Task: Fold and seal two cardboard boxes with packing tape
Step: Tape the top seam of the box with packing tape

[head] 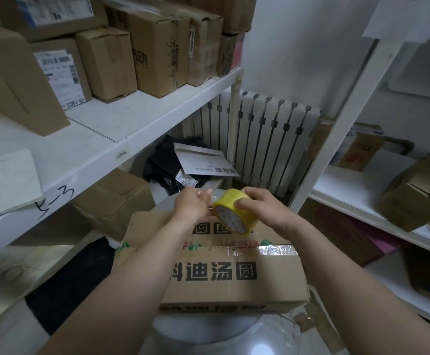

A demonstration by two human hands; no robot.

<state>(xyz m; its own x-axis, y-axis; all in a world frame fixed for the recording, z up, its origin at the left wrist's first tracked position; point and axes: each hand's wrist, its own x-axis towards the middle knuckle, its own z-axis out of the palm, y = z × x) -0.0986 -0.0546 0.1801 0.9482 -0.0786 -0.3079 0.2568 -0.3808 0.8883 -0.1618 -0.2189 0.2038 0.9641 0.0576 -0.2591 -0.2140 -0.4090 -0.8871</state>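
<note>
A closed cardboard box (234,280) with black printed characters lies on a round grey stool (208,329) in front of me. A strip of clear tape runs across its top seam. Above the box's far edge, my right hand (257,203) grips a roll of yellow packing tape (233,210) from the right side. My left hand (192,203) sits just left of the roll, its fingers pinching the tape's loose end at the roll's rim. Both forearms reach over the box.
White shelving (121,129) on the left carries several cardboard parcels. Below it lie a brown box (116,198), a black bag and a white envelope (203,162). A radiator (267,139) stands behind. Another shelf (362,193) at the right bears more boxes.
</note>
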